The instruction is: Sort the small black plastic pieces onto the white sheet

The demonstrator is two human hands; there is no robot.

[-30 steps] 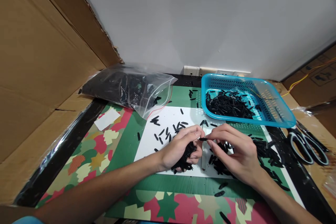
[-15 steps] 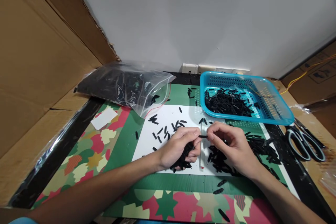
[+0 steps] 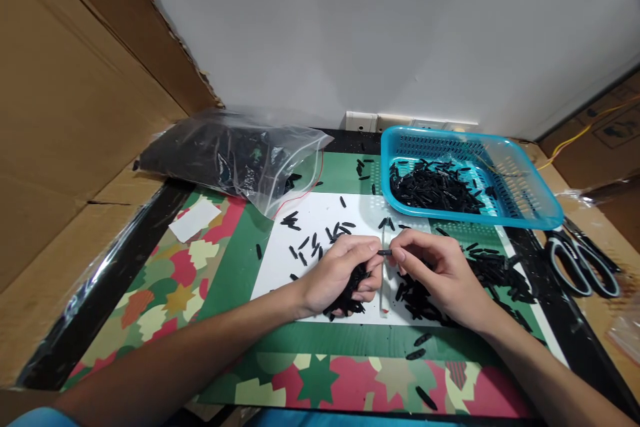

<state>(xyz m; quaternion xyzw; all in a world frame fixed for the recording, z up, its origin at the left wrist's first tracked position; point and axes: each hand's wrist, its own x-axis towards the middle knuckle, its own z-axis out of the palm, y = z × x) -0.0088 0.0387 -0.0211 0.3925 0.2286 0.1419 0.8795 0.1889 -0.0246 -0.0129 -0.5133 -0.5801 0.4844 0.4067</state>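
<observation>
My left hand [image 3: 340, 273] cups a bunch of small black pieces [image 3: 350, 290] in its palm, low over the white sheet [image 3: 325, 213]. Its thumb and forefinger touch one short black piece [image 3: 385, 252], which my right hand [image 3: 435, 273] pinches at the other end. Both hands meet above a thin clear strip [image 3: 383, 277] lying on the sheet. A loose heap of black pieces [image 3: 493, 273] lies under and to the right of my right hand. More black pieces [image 3: 313, 240] are scattered just beyond my left hand.
A blue basket [image 3: 545, 213] with several black pieces stands at the back right. A clear bag [image 3: 235, 160] of black pieces lies at the back left. Scissors [image 3: 580, 263] rest at the right edge. Cardboard walls rise on the left, and a patterned mat [image 3: 165, 280] covers the table.
Both hands have stayed together on the single black piece, with the right fingers closing nearer to the left. The view has shifted slightly, so everything sits a little higher in the frame.
</observation>
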